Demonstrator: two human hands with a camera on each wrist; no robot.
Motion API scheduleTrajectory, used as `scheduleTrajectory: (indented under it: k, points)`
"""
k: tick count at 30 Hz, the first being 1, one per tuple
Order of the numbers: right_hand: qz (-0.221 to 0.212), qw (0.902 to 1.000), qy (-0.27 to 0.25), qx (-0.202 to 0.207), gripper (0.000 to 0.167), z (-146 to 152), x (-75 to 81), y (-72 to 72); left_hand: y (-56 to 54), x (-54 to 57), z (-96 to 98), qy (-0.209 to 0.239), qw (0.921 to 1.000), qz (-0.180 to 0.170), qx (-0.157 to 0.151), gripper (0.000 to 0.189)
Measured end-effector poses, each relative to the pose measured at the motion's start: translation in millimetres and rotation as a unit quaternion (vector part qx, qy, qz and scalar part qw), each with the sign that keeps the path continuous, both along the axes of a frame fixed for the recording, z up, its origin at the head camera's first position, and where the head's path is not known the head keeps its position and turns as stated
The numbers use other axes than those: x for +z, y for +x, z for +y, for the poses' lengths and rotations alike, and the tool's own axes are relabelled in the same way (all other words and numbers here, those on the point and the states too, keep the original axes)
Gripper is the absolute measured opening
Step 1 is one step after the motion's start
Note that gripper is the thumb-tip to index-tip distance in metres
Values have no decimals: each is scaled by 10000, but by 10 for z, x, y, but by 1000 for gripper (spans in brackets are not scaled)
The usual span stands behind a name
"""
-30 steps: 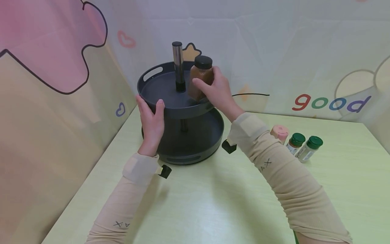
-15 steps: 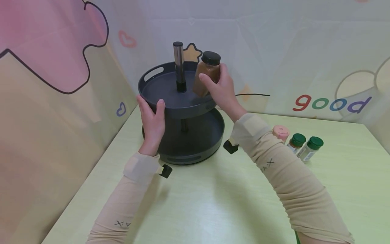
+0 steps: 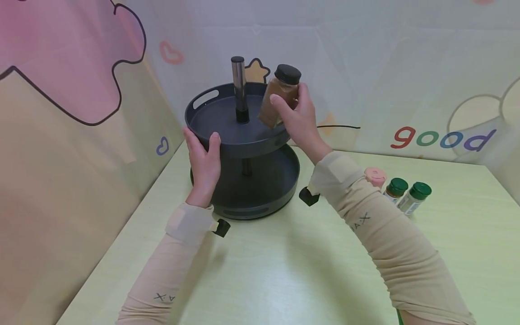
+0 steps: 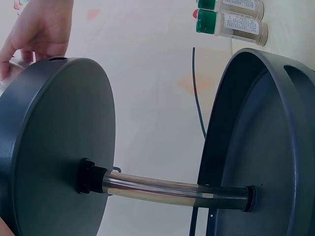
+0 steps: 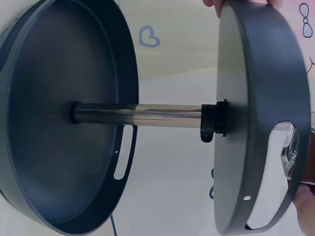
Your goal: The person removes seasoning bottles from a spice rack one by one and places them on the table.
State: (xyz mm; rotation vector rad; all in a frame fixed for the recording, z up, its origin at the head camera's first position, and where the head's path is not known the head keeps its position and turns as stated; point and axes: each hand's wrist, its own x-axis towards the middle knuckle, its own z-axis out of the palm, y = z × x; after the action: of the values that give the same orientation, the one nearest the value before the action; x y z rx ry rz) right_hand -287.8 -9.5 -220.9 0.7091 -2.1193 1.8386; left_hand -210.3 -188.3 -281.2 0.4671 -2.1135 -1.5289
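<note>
A two-tier black round tray stand [image 3: 239,149] stands on the table, a metal post running up through its middle. My left hand [image 3: 204,164] holds the upper tray's rim at the front left, thumb on the outer wall. My right hand [image 3: 302,119] grips a clear jar [image 3: 280,92] of brown powder with a black lid. The jar tilts, lid to the right, over the right side of the upper tray. Through the tray's handle slot, the right wrist view shows part of the jar [image 5: 290,152]. Neither tier bears anything in the head view.
Right of the stand, a pink-lidded container [image 3: 375,177] and two green-capped spice bottles [image 3: 396,188] stand on the pale table [image 3: 260,271], partly behind my right sleeve. A printed cloth [image 3: 365,67] hangs close behind the stand, and another side of it [image 3: 81,189] runs along the left.
My right hand has raised the jar and shifted it right, away from the post, and the jar leans more. The left hand keeps its place on the rim.
</note>
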Motion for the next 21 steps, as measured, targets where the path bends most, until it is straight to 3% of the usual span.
scheduleTrajectory:
  k: [8, 21]
  points:
    - [171, 9997, -184, -36, 40, 61, 81, 25, -1, -1, 6, -19, 10000, 11, 16, 80]
    - [316, 9966, -716, 243, 36, 257, 138, 100, -7, -5, 1, -35, 10000, 41, 5, 81]
